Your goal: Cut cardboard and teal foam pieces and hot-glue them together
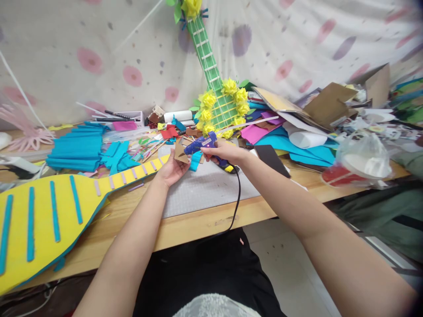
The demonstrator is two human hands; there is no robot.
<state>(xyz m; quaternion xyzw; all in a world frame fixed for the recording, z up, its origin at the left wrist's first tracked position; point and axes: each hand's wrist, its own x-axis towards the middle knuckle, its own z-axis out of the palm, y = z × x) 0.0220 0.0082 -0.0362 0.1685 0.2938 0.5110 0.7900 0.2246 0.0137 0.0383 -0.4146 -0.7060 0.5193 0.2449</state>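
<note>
My right hand [220, 151] is wrapped round a blue hot glue gun [202, 142], with a long white glue stick [246, 126] jutting from its back and a black cord hanging down past the table edge. Its nozzle points left at a small piece of brown cardboard [180, 152]. That piece is held up by my left hand [172, 171], thumb behind it and fingers below. Whether the nozzle touches the cardboard I cannot tell. A strip of blue paper [196, 160] shows just under the gun. Below both hands lies a grey cutting mat [211, 187].
A yellow paper instrument shape [42, 215] with blue strips lies at left. Against the curtain leans a green paper guitar [211, 66] with yellow flowers. Blue crepe paper [76, 147], scraps, a black flat object [271, 160] and a bagged red cup [350, 169] crowd the table.
</note>
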